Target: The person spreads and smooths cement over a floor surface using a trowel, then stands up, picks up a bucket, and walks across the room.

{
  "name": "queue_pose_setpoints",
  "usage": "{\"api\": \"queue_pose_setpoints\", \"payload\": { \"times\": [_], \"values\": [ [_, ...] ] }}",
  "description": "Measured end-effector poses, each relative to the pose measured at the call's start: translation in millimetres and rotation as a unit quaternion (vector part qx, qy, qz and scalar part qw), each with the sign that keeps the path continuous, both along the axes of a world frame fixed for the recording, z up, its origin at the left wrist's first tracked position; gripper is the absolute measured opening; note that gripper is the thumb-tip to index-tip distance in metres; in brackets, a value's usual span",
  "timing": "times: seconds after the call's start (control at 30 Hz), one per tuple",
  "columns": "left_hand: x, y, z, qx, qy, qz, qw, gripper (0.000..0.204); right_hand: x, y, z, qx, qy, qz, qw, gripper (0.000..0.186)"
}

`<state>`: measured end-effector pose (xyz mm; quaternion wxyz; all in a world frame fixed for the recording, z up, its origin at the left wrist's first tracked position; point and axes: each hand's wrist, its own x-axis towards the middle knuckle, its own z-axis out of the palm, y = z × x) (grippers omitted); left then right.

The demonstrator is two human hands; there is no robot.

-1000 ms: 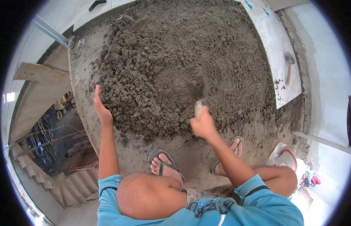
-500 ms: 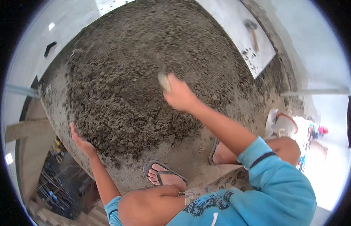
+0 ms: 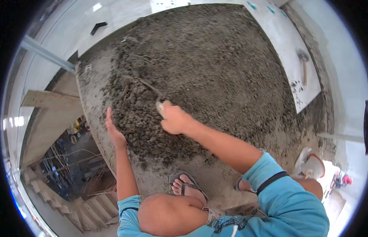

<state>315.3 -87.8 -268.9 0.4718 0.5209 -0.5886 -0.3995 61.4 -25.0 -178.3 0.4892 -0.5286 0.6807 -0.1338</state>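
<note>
My right hand (image 3: 176, 117) is wrapped round the pale handle of a trowel (image 3: 159, 107). Its thin metal neck points up and left into the damp grey mortar (image 3: 215, 75), and the blade blends with the mix, so its outline is hard to make out. At the left border of the heap, my left hand (image 3: 116, 132) is held flat with fingers stretched and nothing in it. Loose crumbly mortar lies between both hands, while the bed beyond looks flatter.
To the left, a floor edge drops to a stairwell with steps (image 3: 91, 211) and a wooden board (image 3: 53, 100). White tiles border the mortar; a mallet (image 3: 303, 65) lies on the right one, a black angled piece (image 3: 98, 27) on the left. A bucket (image 3: 315, 166) stands at right.
My right hand has swept the trowel leftward, closer to my left hand. My left hand stays flat by the heap's edge. The whole view has shifted, showing more of the stairwell.
</note>
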Motion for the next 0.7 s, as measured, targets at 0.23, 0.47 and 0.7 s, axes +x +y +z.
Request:
{"api": "queue_pose_setpoints", "payload": {
  "times": [0.23,0.47,0.7],
  "values": [
    [-10.1,12.1,18.6,0.021,-0.031,0.0,0.999,0.064,-109.7,6.8,6.0,-0.073,-0.019,-0.125,0.989,0.038],
    [-10.4,32.6,22.2,-0.023,-0.048,0.019,0.998,0.063,-141.5,114.9,6.6,-0.028,0.037,0.129,0.991,0.029],
    [2.3,22.3,18.0,-0.005,-0.035,0.027,0.999,0.065,-138.2,49.0,-15.5,-0.239,0.285,0.377,0.848,0.044]
  ]
}}
